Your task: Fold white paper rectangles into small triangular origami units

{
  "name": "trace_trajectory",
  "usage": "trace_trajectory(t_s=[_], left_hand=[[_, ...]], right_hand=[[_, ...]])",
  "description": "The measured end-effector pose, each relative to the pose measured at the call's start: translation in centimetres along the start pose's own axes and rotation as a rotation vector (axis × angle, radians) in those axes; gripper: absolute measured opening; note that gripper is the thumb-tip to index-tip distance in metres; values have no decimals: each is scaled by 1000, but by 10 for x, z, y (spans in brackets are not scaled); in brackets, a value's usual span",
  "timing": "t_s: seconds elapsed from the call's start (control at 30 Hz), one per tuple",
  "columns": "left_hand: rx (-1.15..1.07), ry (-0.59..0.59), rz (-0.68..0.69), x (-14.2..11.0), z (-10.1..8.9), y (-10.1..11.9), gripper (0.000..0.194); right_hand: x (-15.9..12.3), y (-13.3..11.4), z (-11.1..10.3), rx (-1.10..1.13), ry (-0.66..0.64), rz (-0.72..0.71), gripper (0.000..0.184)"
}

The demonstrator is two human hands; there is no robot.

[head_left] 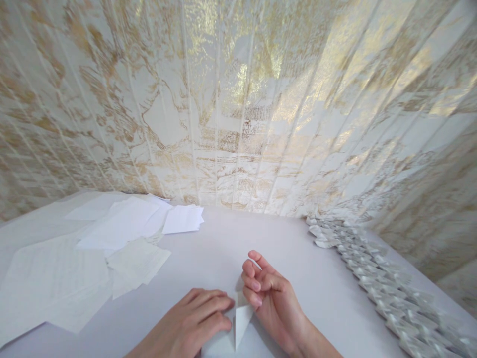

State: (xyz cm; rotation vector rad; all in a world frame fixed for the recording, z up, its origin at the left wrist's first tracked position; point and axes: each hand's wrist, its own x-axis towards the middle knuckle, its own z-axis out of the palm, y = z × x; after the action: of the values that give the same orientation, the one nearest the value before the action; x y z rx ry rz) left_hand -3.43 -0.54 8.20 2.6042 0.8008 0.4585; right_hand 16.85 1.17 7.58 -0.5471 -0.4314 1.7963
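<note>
A small piece of white paper (243,320) lies on the table close in front of me, with one part folded into a pointed flap. My left hand (197,318) rests palm down over its left side, fingers stretched out flat and holding it against the table. At the flap's right edge is my right hand (274,303), turned palm up to the left. Its fingers are loosely curled and apart, with nothing visible between them; the lower side of this hand meets the paper. Part of the sheet is hidden beneath both hands.
Loose white sheets (119,223) and printed pages (55,283) overlap at the left. A small stack of cut paper (183,219) sits at the back. Long rows of folded paper pieces (387,288) run down the right side. A gold-patterned curtain (238,99) hangs behind the table (335,298).
</note>
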Motion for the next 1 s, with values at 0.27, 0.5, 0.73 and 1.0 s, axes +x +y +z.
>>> trace_trajectory(t_s=[0.27, 0.5, 0.73, 1.0], left_hand=[[61, -28, -111, 0, 4, 2, 37], [79, 77, -46, -3, 18, -9, 20], [105, 88, -96, -2, 16, -7, 21], [57, 6, -108, -3, -10, 0, 33]], right_hand=[[1, 1, -2, -9, 1, 12, 47], [3, 2, -4, -78, -35, 9, 45], [-1, 6, -9, -871, -173, -51, 41], [-9, -2, 2, -1452, -295, -144, 43]])
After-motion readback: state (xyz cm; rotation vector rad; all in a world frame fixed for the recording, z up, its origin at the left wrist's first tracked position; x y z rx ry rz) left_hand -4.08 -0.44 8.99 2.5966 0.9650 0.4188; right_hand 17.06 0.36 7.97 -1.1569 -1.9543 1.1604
